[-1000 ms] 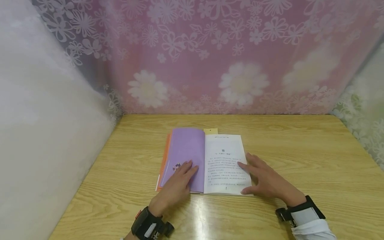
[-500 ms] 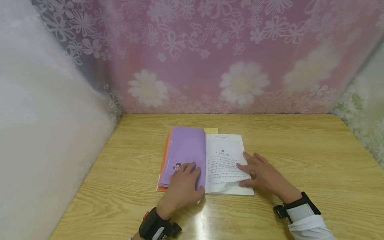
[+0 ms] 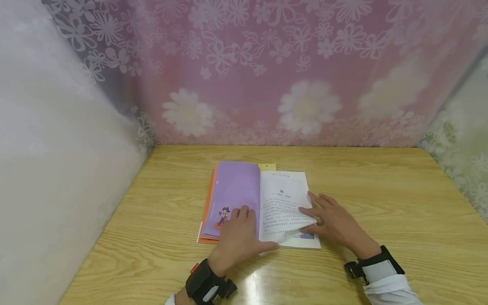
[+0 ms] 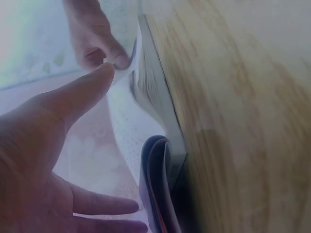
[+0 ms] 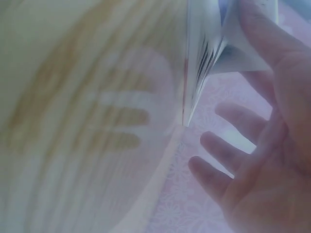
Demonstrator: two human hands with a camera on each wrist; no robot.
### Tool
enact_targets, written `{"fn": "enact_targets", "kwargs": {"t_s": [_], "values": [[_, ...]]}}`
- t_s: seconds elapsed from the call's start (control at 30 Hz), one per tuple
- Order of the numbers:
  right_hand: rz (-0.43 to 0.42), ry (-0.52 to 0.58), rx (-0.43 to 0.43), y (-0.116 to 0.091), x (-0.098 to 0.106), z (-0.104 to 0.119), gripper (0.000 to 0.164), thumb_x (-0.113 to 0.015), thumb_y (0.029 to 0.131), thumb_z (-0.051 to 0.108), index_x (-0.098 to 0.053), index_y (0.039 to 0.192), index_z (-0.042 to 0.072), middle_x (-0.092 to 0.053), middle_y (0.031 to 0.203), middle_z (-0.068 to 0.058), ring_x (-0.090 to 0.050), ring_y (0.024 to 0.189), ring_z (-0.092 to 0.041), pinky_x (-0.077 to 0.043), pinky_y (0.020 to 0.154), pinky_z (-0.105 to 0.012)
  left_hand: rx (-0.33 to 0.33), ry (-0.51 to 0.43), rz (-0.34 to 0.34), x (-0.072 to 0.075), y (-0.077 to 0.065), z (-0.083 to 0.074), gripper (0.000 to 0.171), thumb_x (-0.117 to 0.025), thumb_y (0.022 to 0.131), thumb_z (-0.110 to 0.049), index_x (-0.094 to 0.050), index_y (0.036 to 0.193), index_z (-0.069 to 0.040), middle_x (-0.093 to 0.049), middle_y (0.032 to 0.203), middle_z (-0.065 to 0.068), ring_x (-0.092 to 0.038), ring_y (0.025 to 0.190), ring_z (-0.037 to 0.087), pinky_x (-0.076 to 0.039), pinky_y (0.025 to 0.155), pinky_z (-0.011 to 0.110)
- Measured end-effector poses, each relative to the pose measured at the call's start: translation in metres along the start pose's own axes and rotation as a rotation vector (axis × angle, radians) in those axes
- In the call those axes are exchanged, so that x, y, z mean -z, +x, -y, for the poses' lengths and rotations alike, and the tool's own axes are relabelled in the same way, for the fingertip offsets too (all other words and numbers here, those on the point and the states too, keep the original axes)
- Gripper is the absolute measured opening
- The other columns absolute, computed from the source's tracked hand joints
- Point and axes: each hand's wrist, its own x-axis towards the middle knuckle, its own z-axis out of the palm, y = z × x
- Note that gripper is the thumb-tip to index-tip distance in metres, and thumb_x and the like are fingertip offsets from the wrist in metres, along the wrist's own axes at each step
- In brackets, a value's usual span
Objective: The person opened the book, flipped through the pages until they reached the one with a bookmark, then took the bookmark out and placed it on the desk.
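An open book (image 3: 207,207) with an orange cover lies on the table. On its left is a purple page (image 3: 240,182) with a small cartoon figure; on its right, a white printed page (image 3: 280,207). My right hand (image 3: 337,224) pinches the lower outer part of that white page between thumb and index finger, bending it up off the stack. Its other fingers spread apart in the right wrist view. Fingers of my left hand (image 3: 238,235) rest on the purple page, the thumb stretched right by the lifted page's bottom edge. Beneath shows a page with a purple patch (image 3: 306,236).
A yellow tab (image 3: 267,167) sticks out past the book's top edge. The wood-grain table (image 3: 381,190) meets a pink floral curtain (image 3: 244,84) at the back. A pale sheet (image 3: 65,148) hangs on the left. Both wrists wear black straps with small cameras.
My right hand has taken hold of the white page and lifted its lower corner, uncovering the page beneath. The left hand has shifted right, its thumb now spread toward the lifted page.
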Motion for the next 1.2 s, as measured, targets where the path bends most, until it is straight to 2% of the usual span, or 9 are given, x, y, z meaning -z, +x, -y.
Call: {"fn": "enact_targets", "kwargs": {"t_s": [0.27, 0.43, 0.57, 0.8, 0.9, 1.0, 1.07, 1.17, 1.2], "values": [[-0.159, 0.07, 0.02, 0.005, 0.008, 0.007, 0.061, -0.077, 0.072, 0.049, -0.068, 0.122, 0.016, -0.04, 0.145, -0.017, -0.038, 0.126, -0.043, -0.038, 0.095, -0.058, 0.072, 0.065, -0.015, 0.0, 0.005, -0.009, 0.105, -0.058, 0.052, -0.089, -0.057, 0.104, 0.002, -0.049, 0.09, 0.009, -0.051, 0.08, 0.025, -0.043, 0.052, 0.032], [-0.228, 0.139, 0.026, 0.006, 0.008, 0.011, 0.064, -0.08, 0.069, 0.047, -0.068, 0.122, 0.014, -0.04, 0.144, -0.016, -0.039, 0.125, -0.044, -0.039, 0.093, -0.059, 0.095, 0.054, 0.029, 0.0, 0.005, -0.01, 0.094, -0.066, 0.055, -0.081, -0.055, 0.102, 0.0, -0.047, 0.09, 0.009, -0.049, 0.078, 0.025, -0.042, 0.052, 0.032], [-0.247, 0.151, 0.042, 0.005, 0.007, 0.011, 0.067, -0.081, 0.067, 0.047, -0.067, 0.123, 0.013, -0.04, 0.144, -0.018, -0.039, 0.124, -0.045, -0.038, 0.093, -0.059, 0.091, 0.028, 0.035, 0.001, 0.004, -0.008, 0.084, -0.068, 0.061, -0.074, -0.055, 0.101, -0.001, -0.046, 0.089, 0.009, -0.049, 0.077, 0.024, -0.042, 0.054, 0.032], [-0.186, 0.151, 0.007, -0.001, 0.009, 0.009, 0.083, -0.076, 0.071, 0.054, -0.052, 0.139, 0.014, -0.029, 0.151, -0.019, -0.035, 0.128, -0.045, -0.038, 0.093, -0.061, 0.057, -0.029, 0.003, 0.001, 0.0, -0.001, 0.076, -0.07, 0.067, -0.065, -0.058, 0.105, -0.001, -0.052, 0.096, 0.01, -0.054, 0.078, 0.024, -0.044, 0.054, 0.033], [-0.153, 0.16, -0.028, -0.004, 0.01, 0.008, 0.091, -0.074, 0.072, 0.056, -0.04, 0.147, 0.017, -0.025, 0.153, -0.018, -0.033, 0.13, -0.045, -0.037, 0.093, -0.062, 0.05, -0.086, 0.01, 0.001, -0.002, 0.002, 0.074, -0.071, 0.071, -0.056, -0.057, 0.116, 0.001, -0.056, 0.107, 0.013, -0.058, 0.088, 0.027, -0.049, 0.063, 0.038], [-0.132, 0.163, -0.043, -0.007, 0.012, 0.007, 0.095, -0.075, 0.073, 0.055, -0.033, 0.15, 0.018, -0.024, 0.153, -0.019, -0.032, 0.131, -0.046, -0.037, 0.093, -0.063, 0.034, -0.154, 0.011, 0.001, -0.004, 0.005, 0.078, -0.073, 0.073, -0.043, -0.049, 0.132, 0.002, -0.056, 0.121, 0.017, -0.058, 0.103, 0.032, -0.05, 0.077, 0.044], [-0.117, 0.163, -0.051, -0.008, 0.012, 0.007, 0.096, -0.075, 0.073, 0.055, -0.033, 0.15, 0.017, -0.024, 0.153, -0.02, -0.031, 0.131, -0.047, -0.037, 0.092, -0.064, 0.026, -0.193, 0.004, 0.0, -0.006, 0.008, 0.084, -0.073, 0.074, -0.035, -0.039, 0.141, 0.002, -0.054, 0.126, 0.019, -0.057, 0.108, 0.033, -0.049, 0.082, 0.046], [-0.082, 0.157, -0.067, -0.008, 0.011, 0.006, 0.095, -0.072, 0.073, 0.06, -0.037, 0.148, 0.014, -0.023, 0.153, -0.021, -0.031, 0.131, -0.048, -0.037, 0.093, -0.063, 0.013, -0.229, -0.031, -0.001, -0.009, 0.012, 0.092, -0.072, 0.073, -0.029, -0.027, 0.147, 0.003, -0.056, 0.124, 0.019, -0.059, 0.102, 0.029, -0.05, 0.076, 0.042], [-0.068, 0.159, -0.074, -0.008, 0.01, 0.006, 0.094, -0.07, 0.073, 0.062, -0.039, 0.147, 0.014, -0.023, 0.153, -0.021, -0.031, 0.131, -0.048, -0.037, 0.093, -0.063, 0.011, -0.246, -0.048, -0.001, -0.009, 0.013, 0.095, -0.072, 0.073, -0.027, -0.023, 0.148, 0.003, -0.057, 0.12, 0.018, -0.061, 0.095, 0.027, -0.051, 0.069, 0.039]]}}
